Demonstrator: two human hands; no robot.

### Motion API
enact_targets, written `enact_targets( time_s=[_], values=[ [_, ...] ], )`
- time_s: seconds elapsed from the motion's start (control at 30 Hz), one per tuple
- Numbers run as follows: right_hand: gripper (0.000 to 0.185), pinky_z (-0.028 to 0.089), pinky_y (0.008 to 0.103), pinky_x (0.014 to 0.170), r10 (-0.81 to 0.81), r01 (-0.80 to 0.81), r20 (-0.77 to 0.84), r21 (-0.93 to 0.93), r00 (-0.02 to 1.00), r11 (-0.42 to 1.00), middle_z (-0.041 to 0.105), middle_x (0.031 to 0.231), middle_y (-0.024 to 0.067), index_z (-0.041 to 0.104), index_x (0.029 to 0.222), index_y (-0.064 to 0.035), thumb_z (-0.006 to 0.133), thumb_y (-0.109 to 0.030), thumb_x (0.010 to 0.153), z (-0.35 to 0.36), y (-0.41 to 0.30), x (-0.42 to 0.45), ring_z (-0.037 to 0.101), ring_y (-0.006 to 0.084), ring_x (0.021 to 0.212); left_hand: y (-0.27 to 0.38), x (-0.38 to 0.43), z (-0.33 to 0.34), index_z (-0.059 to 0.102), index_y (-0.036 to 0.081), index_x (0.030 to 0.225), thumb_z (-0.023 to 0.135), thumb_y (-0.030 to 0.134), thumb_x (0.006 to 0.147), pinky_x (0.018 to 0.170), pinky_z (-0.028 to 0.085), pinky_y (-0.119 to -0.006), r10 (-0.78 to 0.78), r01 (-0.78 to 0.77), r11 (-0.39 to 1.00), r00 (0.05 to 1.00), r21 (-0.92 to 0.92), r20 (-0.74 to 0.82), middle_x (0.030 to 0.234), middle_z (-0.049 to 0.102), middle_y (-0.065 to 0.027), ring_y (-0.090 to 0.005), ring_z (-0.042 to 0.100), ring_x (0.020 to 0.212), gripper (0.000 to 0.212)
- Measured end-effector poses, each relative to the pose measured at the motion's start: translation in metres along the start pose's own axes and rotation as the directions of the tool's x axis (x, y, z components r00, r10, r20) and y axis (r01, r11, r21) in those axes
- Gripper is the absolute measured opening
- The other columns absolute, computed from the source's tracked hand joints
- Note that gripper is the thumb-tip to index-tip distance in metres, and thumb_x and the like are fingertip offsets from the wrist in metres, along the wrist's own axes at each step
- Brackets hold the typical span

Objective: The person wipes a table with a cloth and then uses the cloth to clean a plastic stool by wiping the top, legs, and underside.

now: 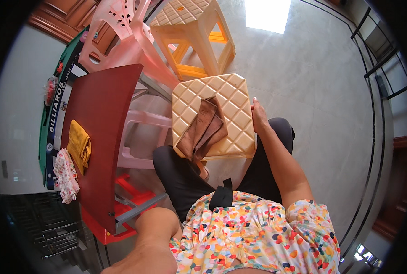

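Note:
Between my knees is a cream plastic stool (236,102) with a diamond-patterned seat. A folded brown cloth (207,128) lies on the seat, towards its near left part. My right hand (259,115) holds the stool's right edge, one finger pointing forward along the side and the others partly hidden. My left arm bends at the elbow at the bottom left, and its hand is out of view.
On my left, a dark red folding table (99,113) carries a yellow cloth (79,144) and a floral cloth (65,176). Ahead are a pink plastic chair (121,51) and another plastic stool (203,37). A red stool (131,195) and a pink stool (145,118) sit under the table.

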State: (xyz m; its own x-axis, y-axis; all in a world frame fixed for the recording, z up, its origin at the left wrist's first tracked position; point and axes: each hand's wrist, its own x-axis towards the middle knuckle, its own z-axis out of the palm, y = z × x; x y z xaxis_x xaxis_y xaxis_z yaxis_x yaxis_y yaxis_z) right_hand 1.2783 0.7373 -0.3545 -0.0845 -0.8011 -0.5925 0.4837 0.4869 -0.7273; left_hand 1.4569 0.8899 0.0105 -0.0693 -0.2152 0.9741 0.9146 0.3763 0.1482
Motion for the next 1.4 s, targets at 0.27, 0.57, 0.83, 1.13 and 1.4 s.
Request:
enact_targets(
  time_s=[0.27, 0.57, 0.83, 1.13, 1.4],
  values=[
    [0.057, 0.048, 0.0327, 0.058, -0.002, 0.002, -0.006, 0.023, 1.0, 1.0, 0.061, 0.074, 0.0122, 0.057, 0.083, 0.0025, 0.033, -0.049, 0.089, 0.017, -0.005, -0.012, 0.057, 0.0199, 0.06, -0.012, 0.01, 0.012, 0.058, 0.004, 0.09, 0.056, -0.018, 0.062, 0.069, 0.048, -0.032, 0.2, -0.194, 0.968, 0.98, 0.157, -0.022, 0.097, 0.055, -0.0063, -0.0186, 0.053, 0.086, 0.035],
    [0.056, 0.048, 0.0327, 0.057, -0.021, 0.02, -0.03, -0.02, 0.999, 1.0, 0.06, 0.071, 0.0118, 0.057, 0.081, 0.0017, 0.033, -0.048, 0.089, 0.003, 0.01, 0.013, 0.057, 0.0196, 0.059, -0.016, 0.005, 0.008, 0.058, 0.005, 0.09, 0.056, -0.017, 0.065, 0.067, 0.048, -0.033, 0.065, -0.065, 0.989, 0.998, 0.136, 0.008, 0.096, 0.052, -0.0065, -0.0192, 0.052, 0.086, 0.033],
    [0.054, 0.048, 0.0325, 0.056, -0.03, 0.031, -0.042, 0.027, 0.999, 0.999, 0.058, 0.068, 0.0098, 0.056, 0.078, 0.0002, 0.035, -0.048, 0.089, 0.01, 0.003, -0.004, 0.055, 0.0186, 0.056, -0.013, -0.005, 0.003, 0.058, 0.005, 0.091, 0.058, -0.016, 0.064, 0.057, 0.046, -0.033, 0.033, -0.034, 0.999, 0.999, 0.033, 0.03, 0.097, 0.051, -0.0057, -0.0182, 0.051, 0.085, 0.034],
    [0.056, 0.047, 0.0324, 0.058, -0.05, 0.05, -0.049, -0.01, 0.998, 0.999, 0.058, 0.07, 0.0103, 0.057, 0.079, 0.0008, 0.035, -0.049, 0.088, 0.003, 0.005, 0.003, 0.055, 0.0191, 0.06, -0.029, -0.002, 0.007, 0.058, 0.003, 0.088, 0.053, -0.008, 0.072, 0.053, 0.045, -0.033, 0.329, -0.321, 0.921, 0.944, 0.22, 0.0, 0.091, 0.054, -0.0074, -0.0198, 0.054, 0.073, 0.02],
    [0.057, 0.047, 0.0325, 0.057, -0.053, 0.052, -0.044, -0.013, 0.998, 0.999, 0.058, 0.07, 0.0105, 0.057, 0.08, 0.0023, 0.034, -0.049, 0.089, 0.017, -0.001, -0.011, 0.055, 0.0189, 0.059, 0.013, -0.076, -0.042, 0.056, 0.003, 0.07, 0.057, 0.006, 0.072, 0.052, 0.045, -0.033, -0.374, 0.406, 0.723, 0.91, 0.559, -0.177, 0.067, 0.059, -0.0103, -0.0223, 0.055, 0.057, 0.004]
  ],
)
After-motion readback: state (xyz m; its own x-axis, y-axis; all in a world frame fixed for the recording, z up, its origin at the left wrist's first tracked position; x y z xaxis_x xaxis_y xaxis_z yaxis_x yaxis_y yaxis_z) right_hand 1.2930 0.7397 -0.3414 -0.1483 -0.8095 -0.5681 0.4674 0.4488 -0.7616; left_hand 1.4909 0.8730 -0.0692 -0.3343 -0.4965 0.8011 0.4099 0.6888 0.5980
